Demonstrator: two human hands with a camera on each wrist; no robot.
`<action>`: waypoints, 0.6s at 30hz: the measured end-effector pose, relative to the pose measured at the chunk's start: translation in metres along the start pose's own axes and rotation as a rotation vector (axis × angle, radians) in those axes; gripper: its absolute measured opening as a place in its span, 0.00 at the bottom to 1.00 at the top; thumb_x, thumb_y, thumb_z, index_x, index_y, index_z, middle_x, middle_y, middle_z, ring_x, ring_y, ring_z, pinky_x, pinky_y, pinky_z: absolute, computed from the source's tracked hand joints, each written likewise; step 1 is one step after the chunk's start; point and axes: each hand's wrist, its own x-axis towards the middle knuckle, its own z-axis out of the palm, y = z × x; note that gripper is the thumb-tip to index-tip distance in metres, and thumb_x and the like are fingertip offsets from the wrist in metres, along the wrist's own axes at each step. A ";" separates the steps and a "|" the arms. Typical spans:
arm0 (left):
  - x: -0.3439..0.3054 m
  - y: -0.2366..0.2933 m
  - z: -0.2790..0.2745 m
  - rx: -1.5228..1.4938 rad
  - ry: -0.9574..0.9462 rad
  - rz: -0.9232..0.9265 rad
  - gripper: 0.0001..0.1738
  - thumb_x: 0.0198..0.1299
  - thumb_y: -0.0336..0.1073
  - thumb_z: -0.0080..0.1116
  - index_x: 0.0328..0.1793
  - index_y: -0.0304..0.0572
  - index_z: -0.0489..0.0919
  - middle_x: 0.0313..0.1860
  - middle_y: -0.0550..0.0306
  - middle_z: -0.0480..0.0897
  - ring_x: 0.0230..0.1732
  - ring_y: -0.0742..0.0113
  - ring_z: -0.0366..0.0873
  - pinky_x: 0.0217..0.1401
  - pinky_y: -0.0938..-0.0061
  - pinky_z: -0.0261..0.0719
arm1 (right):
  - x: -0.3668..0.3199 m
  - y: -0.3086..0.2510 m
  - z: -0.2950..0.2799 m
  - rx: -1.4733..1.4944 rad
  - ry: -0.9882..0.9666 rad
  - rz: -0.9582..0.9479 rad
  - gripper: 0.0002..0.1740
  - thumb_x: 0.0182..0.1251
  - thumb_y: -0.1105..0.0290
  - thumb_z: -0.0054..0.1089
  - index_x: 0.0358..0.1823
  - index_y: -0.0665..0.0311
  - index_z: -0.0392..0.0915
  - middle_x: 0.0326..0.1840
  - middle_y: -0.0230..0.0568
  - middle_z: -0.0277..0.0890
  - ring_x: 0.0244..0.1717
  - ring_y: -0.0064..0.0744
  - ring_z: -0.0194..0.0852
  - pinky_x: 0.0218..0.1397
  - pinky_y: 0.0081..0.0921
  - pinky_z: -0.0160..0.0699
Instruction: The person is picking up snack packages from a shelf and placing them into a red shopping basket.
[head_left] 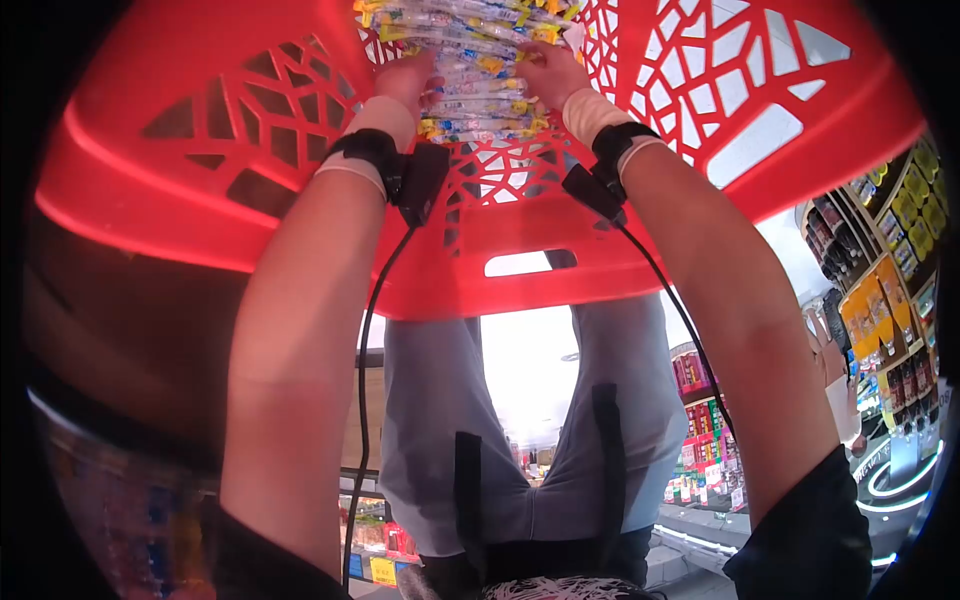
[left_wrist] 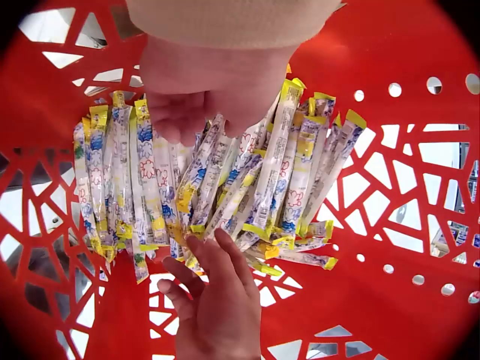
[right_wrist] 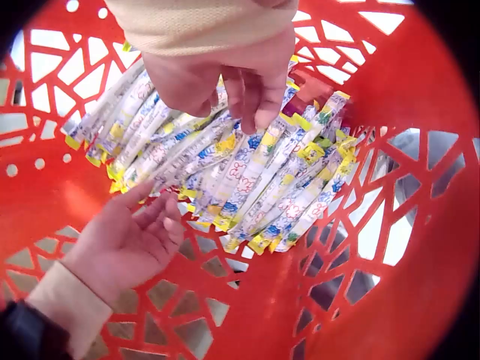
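Observation:
A pile of slim clear stick packets with yellow ends and blue and red printing lies in the red basket. My left hand is at one side of the pile, its loosely bent fingers right at the packet ends in the right wrist view. On the opposite side is my right hand, fingers spread and reaching to the packets in the left wrist view. The packets lie roughly side by side, some crossing others. Parts of the pile are hidden under the hands in both wrist views.
Basket walls with cut-out openings rise around the pile. A handle slot is in the near rim. Cables run down from the wrist cameras. Shop shelves with goods stand at the right, beyond the basket.

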 end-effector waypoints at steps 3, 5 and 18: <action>0.027 -0.006 0.001 -0.052 0.067 0.007 0.19 0.63 0.43 0.67 0.52 0.40 0.78 0.43 0.58 0.80 0.41 0.64 0.81 0.35 0.71 0.81 | 0.024 0.028 0.018 -0.257 0.077 -0.217 0.26 0.64 0.58 0.58 0.65 0.49 0.77 0.39 0.40 0.85 0.36 0.35 0.85 0.43 0.31 0.84; 0.039 -0.006 0.006 -0.080 0.134 0.078 0.20 0.62 0.38 0.67 0.57 0.38 0.79 0.46 0.53 0.84 0.36 0.62 0.84 0.31 0.69 0.82 | 0.038 0.037 0.024 -0.345 0.069 -0.251 0.26 0.64 0.59 0.57 0.65 0.47 0.77 0.38 0.41 0.85 0.38 0.40 0.86 0.46 0.34 0.83; 0.043 -0.025 0.004 -0.247 0.077 0.155 0.17 0.64 0.36 0.67 0.55 0.38 0.78 0.46 0.55 0.83 0.39 0.66 0.82 0.36 0.74 0.81 | 0.024 0.022 0.032 -0.417 0.139 -0.280 0.21 0.58 0.54 0.69 0.51 0.53 0.84 0.40 0.44 0.85 0.43 0.46 0.84 0.50 0.37 0.82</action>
